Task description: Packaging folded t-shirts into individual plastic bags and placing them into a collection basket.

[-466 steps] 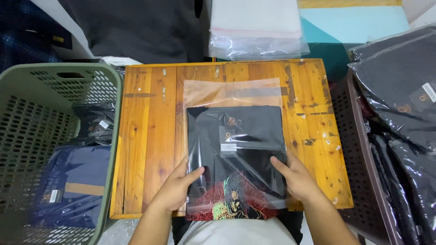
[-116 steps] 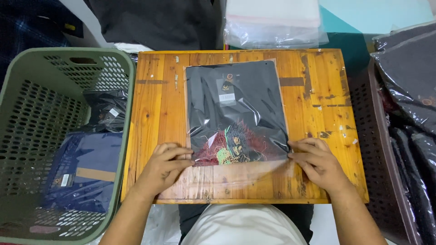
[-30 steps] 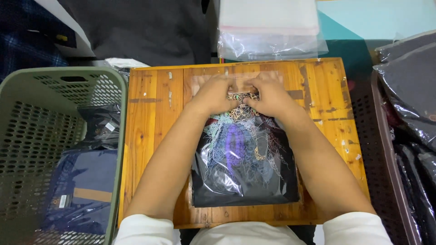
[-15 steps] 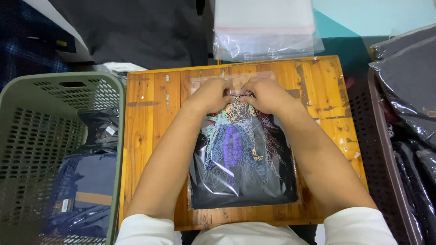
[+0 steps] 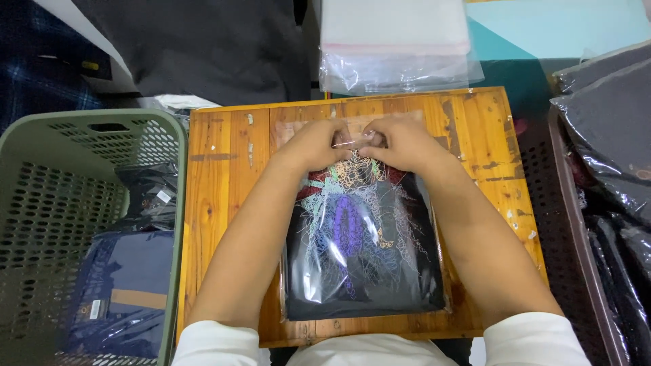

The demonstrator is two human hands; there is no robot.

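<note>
Nearest to us, two white sleeves enter from the lower edge and both forearms reach forward over a wooden desk (image 5: pixel 224 203). Between the forearms we see a clear plastic bag (image 5: pixel 366 257) lying flat on the desk, holding a folded black garment with a multicoloured line print (image 5: pixel 349 224); its near edge lies close to the desk's front edge. At the far end of the bag, the left hand (image 5: pixel 313 144) and the right hand (image 5: pixel 407 142) meet, almost touching. We see the fingers of both hands curled down and pinched on the bag's far flap (image 5: pixel 352 139), pressing it against the desk. To the left, beside the desk, stands a green perforated laundry basket (image 5: pixel 41 224); inside it we note a bagged navy garment (image 5: pixel 129 285) and, farther back, a bagged dark garment (image 5: pixel 152 200). To the right, a dark crate (image 5: pixel 576 244) carries black bagged items (image 5: pixel 610 135) stacked at its far end. Beyond the desk's far edge lies a stack of empty clear bags (image 5: pixel 397 47), and left of it a dark cloth (image 5: pixel 203 47).
</note>
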